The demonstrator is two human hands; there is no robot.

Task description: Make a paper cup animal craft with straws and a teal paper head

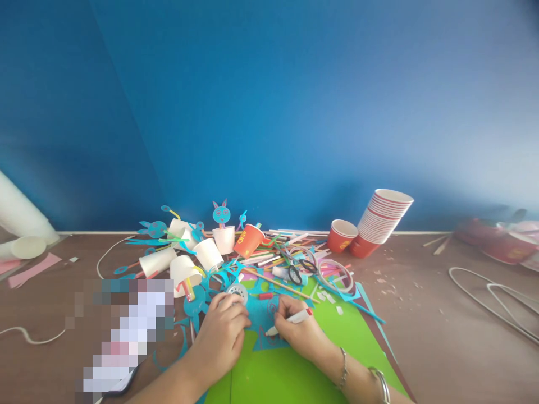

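Observation:
My right hand (297,328) is closed on a white marker (300,316) with a red end, its tip down at a sheet of blue paper (260,314). Reddish outlines are drawn on that paper, which lies on a bright green sheet (273,376). My left hand (227,328) rests with fingers spread at the paper's left edge, next to a round tape roll (237,293). A red marker cap (266,295) lies just above the drawing.
Paper cups with blue cutouts, such as a rabbit face (221,214), stand or lie behind. Scissors (295,274), sticks and scraps crowd the middle. Stacked cups (385,216) lean by the wall. A blurred phone (126,342) lies left; cables (488,286) curl right.

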